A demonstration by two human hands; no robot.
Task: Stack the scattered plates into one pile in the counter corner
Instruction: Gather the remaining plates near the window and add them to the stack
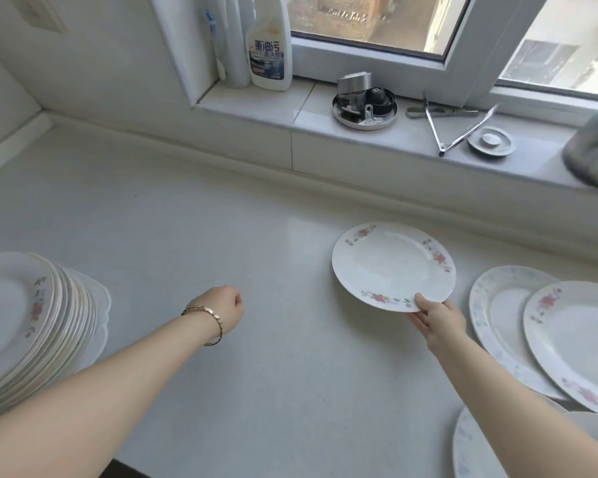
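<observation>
A white plate with pink flowers on its rim is held just above the counter, right of centre. My right hand pinches its near edge, thumb on top. My left hand hovers over the middle of the counter with its fingers curled under, holding nothing. A tall pile of several plates stands at the left edge. At the right lie overlapping plates: a blue-patterned one, a pink-flowered one on it, and another blue-patterned plate at the bottom, partly hidden by my right arm.
The white counter runs back to a raised windowsill. On the sill stand a spray cleaner bottle, a round metal tray of small parts, metal tongs, a sink plug and a grey pot.
</observation>
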